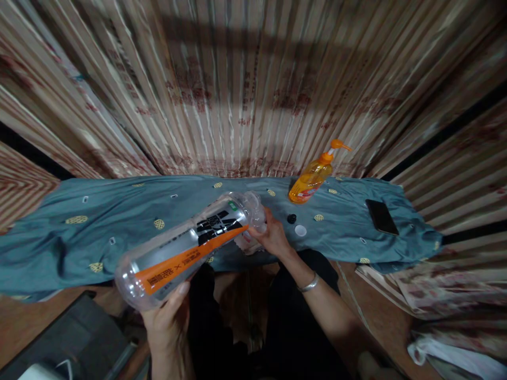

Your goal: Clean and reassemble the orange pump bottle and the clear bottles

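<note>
A large clear plastic bottle [186, 248] with a silver, orange and black label lies tilted across the view, its base at lower left and its top end toward the right. My left hand [168, 311] is closed around its underside near the base. At the other end my right hand [273, 235] is closed on a clear plastic container [255, 208], which meets the bottle's top; its exact shape is hard to make out. Below my right hand lies a pale crinkled packet [247, 244], partly hidden. A small black cap [292, 218] and a white round lid [300, 230] lie just right of that hand.
An orange pump bottle [311, 179] stands toward the table's back. A dark phone [381, 216] lies at the right on the teal patterned cloth [130, 211]. Pleated curtains [237, 105] hang close behind and at both sides. A dark grey seat-like surface [75, 338] is at lower left.
</note>
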{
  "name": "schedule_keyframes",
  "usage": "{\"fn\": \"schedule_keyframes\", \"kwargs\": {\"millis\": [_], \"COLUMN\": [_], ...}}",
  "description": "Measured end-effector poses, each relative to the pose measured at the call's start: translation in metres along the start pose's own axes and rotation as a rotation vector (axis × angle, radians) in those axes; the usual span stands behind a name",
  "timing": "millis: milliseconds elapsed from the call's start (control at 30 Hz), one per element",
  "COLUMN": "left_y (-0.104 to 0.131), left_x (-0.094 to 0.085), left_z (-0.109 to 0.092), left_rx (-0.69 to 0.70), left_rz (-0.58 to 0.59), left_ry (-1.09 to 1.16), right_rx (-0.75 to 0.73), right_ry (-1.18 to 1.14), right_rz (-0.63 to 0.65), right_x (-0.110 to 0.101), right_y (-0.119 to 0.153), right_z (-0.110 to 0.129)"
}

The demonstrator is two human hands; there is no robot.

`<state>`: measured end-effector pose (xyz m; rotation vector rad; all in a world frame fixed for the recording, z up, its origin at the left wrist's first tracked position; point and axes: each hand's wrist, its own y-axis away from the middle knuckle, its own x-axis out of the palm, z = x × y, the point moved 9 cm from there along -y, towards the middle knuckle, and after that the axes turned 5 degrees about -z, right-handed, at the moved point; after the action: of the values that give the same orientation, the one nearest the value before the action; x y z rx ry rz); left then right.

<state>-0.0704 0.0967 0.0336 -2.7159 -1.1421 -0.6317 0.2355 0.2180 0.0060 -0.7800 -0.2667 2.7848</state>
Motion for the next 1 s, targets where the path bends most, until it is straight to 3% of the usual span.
{"fn": "schedule_keyframes", "kwargs": {"millis": [133,500,1000], "left_y": [0.000,0.002,0.001], "left_x": [0.005,-0.015,-0.015], "left_z": [-0.002,0.009,0.010], "left_rx": [0.023,0.036,0.005], "left_rz": [0.042,0.006,0.033], "left_ry": [-0.012,0.058,-0.038], "right_rx": [0.008,-0.002,-0.013], "right_ry": [0.002,-0.001,-0.019], "right_rz": [0.001,-0.012,0.002], "right_x": [0.001,0.001,0.000], "right_y": [-0.001,0.005,0.003], "right_z": [0.002,-0.004,-0.006]}}
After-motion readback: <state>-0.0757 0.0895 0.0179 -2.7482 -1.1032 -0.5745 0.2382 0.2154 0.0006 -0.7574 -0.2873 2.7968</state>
